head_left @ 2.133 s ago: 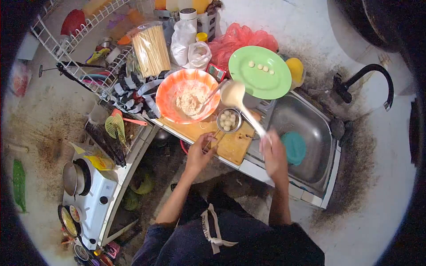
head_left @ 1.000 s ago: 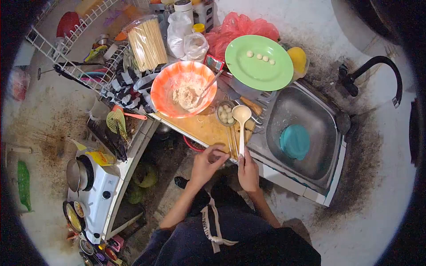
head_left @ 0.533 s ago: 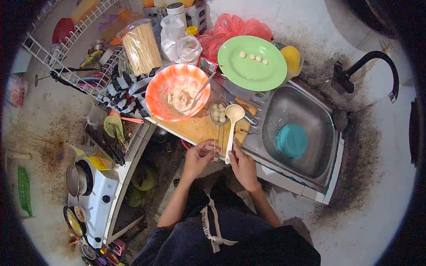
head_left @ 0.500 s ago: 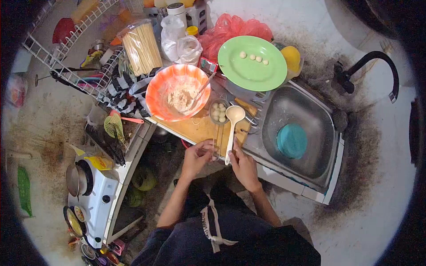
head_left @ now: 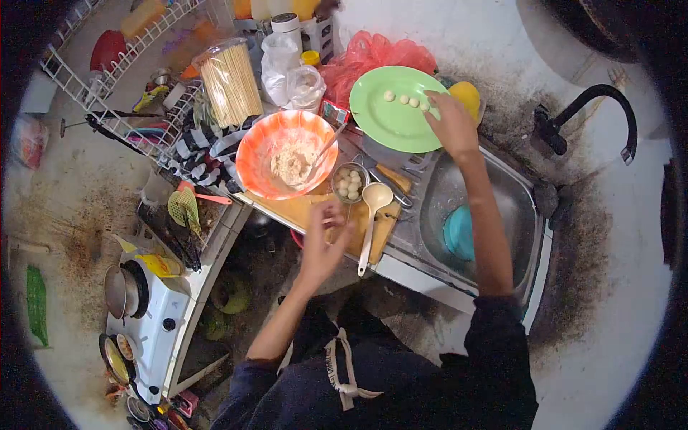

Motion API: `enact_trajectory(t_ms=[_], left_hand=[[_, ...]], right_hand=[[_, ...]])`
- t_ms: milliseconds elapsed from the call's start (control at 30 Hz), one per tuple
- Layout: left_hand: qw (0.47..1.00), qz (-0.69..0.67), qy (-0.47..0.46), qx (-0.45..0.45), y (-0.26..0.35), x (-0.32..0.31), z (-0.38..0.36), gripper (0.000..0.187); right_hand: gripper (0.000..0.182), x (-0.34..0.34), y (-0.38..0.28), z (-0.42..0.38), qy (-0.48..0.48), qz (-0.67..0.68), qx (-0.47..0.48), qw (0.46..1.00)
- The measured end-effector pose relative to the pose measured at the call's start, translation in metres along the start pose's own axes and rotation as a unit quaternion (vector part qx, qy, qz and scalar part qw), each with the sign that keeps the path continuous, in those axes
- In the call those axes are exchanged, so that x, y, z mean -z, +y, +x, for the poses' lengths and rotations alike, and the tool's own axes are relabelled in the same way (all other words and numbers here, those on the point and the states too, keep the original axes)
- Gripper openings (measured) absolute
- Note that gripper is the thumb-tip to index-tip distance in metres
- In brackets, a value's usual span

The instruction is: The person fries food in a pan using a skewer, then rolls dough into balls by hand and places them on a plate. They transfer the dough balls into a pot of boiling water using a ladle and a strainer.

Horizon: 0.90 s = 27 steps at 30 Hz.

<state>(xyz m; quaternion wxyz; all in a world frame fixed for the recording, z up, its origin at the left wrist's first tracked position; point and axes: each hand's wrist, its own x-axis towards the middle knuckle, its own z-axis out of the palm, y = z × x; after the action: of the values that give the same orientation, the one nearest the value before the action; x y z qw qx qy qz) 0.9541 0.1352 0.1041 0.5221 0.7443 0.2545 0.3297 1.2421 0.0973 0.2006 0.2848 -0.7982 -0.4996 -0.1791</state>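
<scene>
My right hand (head_left: 454,125) reaches over the right side of a green oval plate (head_left: 376,129). Its thumb and fingers are apart, close to the end of a short row of small pale dough balls (head_left: 404,99). My left hand (head_left: 324,240), somewhat blurred, hovers by the front of the cutting board (head_left: 290,213), fingers loosely curled and apart, near the strainer's handle. More pale balls sit in the small round strainer (head_left: 350,182). Beside it a cream ladle (head_left: 376,197) lies with its handle over the board's front edge. An orange-and-white bowl (head_left: 247,168) contains floury dough and a spoon.
At right is a metal sink (head_left: 519,261) with a teal bowl (head_left: 459,233) inside and a black faucet (head_left: 598,97) above. Behind the plate are red plastic bags (head_left: 376,61). Wrapped skewers (head_left: 231,82) stand behind the orange bowl. A white stove (head_left: 161,308) stands left.
My right hand has let go of the ladle and moved up and right to the plate. My left hand has risen slightly, its fingers now apart.
</scene>
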Motion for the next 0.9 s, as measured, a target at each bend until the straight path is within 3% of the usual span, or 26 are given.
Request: enact_trajectory(t_ms=[67, 100, 167, 200, 267, 300, 400, 500, 633, 700, 733, 833, 900], left_hand=[[0.987, -0.156, -0.045, 0.009, 0.021, -0.020, 0.026, 0.059], [0.969, -0.236, -0.061, 0.033, 0.032, -0.031, 0.043, 0.064], [0.960, -0.276, -0.041, 0.016, 0.025, -0.054, 0.075, 0.061], [0.960, -0.279, -0.039, 0.014, 0.019, -0.064, 0.092, 0.061], [0.997, -0.057, 0.040, -0.010, 0.010, -0.078, 0.118, 0.060], [0.924, -0.356, -0.029, 0.137, 0.038, -0.070, 0.119, 0.055], [0.903, -0.409, -0.013, 0.132, 0.039, -0.076, 0.127, 0.049], [0.896, -0.429, 0.013, 0.118, 0.035, -0.081, 0.129, 0.047], [0.890, -0.441, 0.007, 0.116, 0.039, -0.081, 0.126, 0.046], [0.876, -0.466, 0.023, 0.119, 0.045, -0.082, 0.123, 0.046], [0.876, -0.467, 0.024, 0.118, 0.048, -0.081, 0.122, 0.046], [0.875, -0.469, 0.030, 0.118, 0.054, -0.079, 0.117, 0.045], [0.882, -0.458, 0.004, 0.111, 0.057, -0.075, 0.112, 0.048]], right_hand=[[0.035, -0.011, 0.011, 0.015, -0.088, -0.066, 0.053, 0.993], [0.035, -0.018, 0.015, 0.017, -0.086, -0.066, 0.056, 0.993], [0.038, -0.032, 0.021, 0.019, -0.125, 0.080, 0.092, 0.985], [0.038, -0.035, 0.019, 0.019, -0.125, 0.077, 0.095, 0.985], [0.038, -0.042, 0.009, 0.021, -0.117, 0.035, 0.158, 0.980], [0.040, -0.044, 0.006, 0.022, -0.112, -0.007, 0.184, 0.977], [0.042, -0.039, 0.001, 0.029, -0.131, -0.033, 0.204, 0.970], [0.038, -0.028, 0.006, 0.035, -0.172, 0.001, 0.198, 0.965], [0.033, -0.017, 0.008, 0.036, -0.156, 0.043, 0.197, 0.967], [0.034, -0.011, 0.005, 0.036, -0.230, 0.091, 0.115, 0.962], [0.034, -0.009, 0.002, 0.034, -0.230, 0.091, 0.116, 0.962], [0.033, -0.010, 0.000, 0.030, -0.174, 0.058, 0.165, 0.969], [0.028, -0.010, -0.002, 0.031, -0.119, 0.016, 0.253, 0.960]])
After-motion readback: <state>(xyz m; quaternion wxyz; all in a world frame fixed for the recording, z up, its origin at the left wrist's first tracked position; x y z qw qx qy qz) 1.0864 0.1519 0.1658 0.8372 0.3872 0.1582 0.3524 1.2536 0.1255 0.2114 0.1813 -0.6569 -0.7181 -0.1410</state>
